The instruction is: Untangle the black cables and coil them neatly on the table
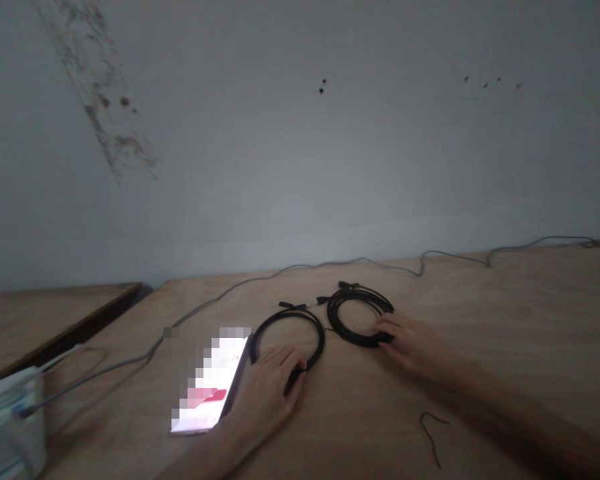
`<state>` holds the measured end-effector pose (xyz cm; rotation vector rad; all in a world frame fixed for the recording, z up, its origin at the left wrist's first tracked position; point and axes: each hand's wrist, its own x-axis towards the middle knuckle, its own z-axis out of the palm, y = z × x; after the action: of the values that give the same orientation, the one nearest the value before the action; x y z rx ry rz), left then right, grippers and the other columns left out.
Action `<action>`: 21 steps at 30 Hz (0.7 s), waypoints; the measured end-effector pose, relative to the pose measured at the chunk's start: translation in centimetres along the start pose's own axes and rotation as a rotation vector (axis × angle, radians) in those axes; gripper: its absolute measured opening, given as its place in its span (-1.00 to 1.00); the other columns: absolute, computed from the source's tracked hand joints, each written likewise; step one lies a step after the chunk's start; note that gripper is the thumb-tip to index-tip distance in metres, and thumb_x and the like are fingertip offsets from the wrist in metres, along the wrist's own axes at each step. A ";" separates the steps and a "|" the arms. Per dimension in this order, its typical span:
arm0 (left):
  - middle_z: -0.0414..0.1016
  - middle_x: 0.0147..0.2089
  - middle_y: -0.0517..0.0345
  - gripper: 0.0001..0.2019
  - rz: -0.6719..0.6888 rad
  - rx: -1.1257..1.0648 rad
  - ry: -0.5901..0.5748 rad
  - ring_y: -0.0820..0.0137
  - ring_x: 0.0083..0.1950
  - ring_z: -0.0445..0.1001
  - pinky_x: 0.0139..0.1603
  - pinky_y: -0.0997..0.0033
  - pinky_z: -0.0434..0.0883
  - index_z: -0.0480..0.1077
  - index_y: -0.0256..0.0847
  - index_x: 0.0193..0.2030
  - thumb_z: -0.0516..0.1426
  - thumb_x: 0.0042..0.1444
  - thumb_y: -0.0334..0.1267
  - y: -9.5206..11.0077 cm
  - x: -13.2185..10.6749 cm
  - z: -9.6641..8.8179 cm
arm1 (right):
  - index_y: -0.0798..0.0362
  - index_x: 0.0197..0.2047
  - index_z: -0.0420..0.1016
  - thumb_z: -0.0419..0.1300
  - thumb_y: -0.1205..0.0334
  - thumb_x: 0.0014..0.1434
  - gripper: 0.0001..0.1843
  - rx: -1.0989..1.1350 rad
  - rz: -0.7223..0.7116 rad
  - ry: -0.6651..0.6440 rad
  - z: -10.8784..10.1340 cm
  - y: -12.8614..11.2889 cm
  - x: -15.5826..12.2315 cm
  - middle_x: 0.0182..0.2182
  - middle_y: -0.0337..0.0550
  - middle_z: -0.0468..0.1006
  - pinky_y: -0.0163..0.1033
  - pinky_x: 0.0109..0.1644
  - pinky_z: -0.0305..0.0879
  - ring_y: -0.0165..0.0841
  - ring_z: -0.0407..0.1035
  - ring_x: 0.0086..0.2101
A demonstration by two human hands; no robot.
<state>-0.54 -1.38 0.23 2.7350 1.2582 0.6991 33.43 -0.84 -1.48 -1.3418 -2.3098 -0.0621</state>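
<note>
Two black coiled cables lie side by side on the wooden table. My left hand is closed on the near edge of the left coiled cable, fingers over the ring and thumb on its near side. The right coiled cable has a thicker bundle of loops, and my right hand pinches it at its right side. Dark plugs stick out at the far side of the left coil; another plug rests on top of the right one. My fingers hide parts of both rings.
A phone with a lit, partly blurred screen lies left of my left hand. A short, bent dark wire lies near my right forearm. A grey cable runs along the wall to a white container at the left.
</note>
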 end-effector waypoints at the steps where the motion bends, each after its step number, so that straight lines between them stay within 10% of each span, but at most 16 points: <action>1: 0.56 -0.11 0.06 -0.89 0.006 0.016 -0.004 0.16 -0.04 0.53 -0.02 0.18 0.45 0.42 -0.14 -0.19 0.08 0.28 -0.38 -0.1 0.0 0.1 | 0.05 0.14 0.49 0.13 0.34 0.30 -0.64 -0.013 -0.009 -0.006 0.5 0.0 0.0 0.12 0.06 0.55 0.09 0.24 0.33 -0.09 0.41 0.13; 21: 0.57 -0.07 0.03 -0.84 0.004 0.074 -0.035 0.17 -0.03 0.53 0.00 0.15 0.47 0.49 -0.16 -0.10 0.08 0.32 -0.35 0.4 0.1 -0.1 | 0.01 -0.14 0.48 0.11 0.25 0.35 -0.88 0.164 0.133 0.141 2.6 1.6 0.6 -0.18 -0.05 0.57 -0.08 -0.07 0.43 -0.17 0.49 -0.17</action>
<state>-0.30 -1.59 0.46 2.7959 1.2971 0.6151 33.55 1.15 -3.81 -1.3582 -2.0569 0.0716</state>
